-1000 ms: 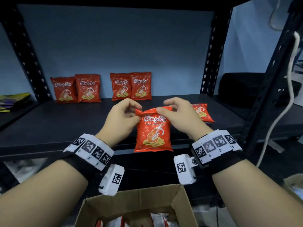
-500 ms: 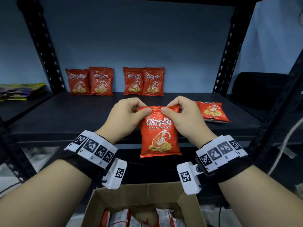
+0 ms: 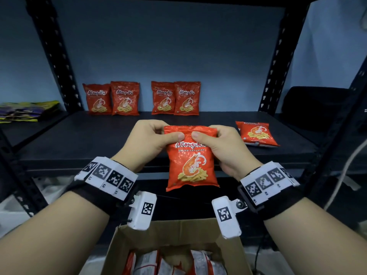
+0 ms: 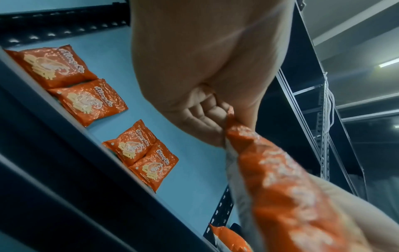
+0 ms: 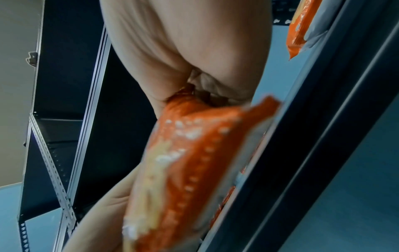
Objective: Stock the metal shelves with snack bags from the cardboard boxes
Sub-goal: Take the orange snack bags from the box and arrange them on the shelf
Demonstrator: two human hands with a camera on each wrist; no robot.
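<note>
A person is standing at a black metal shelf (image 3: 99, 139), holding one red snack bag (image 3: 191, 161) upright in front of its front edge. The left hand (image 3: 151, 141) and the right hand (image 3: 220, 143) are each pinching a top corner of the bag between thumb and curled fingers, thumbs nearly meeting on the front panel, so the bag is hanging straight down with its prawn picture facing the wearer. Gripping the sealed top with both hands is probably a way of squaring the bag up so that it stands label-forward.

At the back of the shelf, four matching bags (image 3: 143, 98) are standing in two pairs, leaning against the blue wall (image 3: 178, 46), likely for support. A fifth bag (image 3: 257, 133) is lying flat on the shelf to the right, well apart from the row. Directly below the hands, an open cardboard box (image 3: 236, 253) is holding more bags. On a neighbouring shelf to the left, some yellow and purple packets (image 3: 27, 111) are lying in a pile.
</note>
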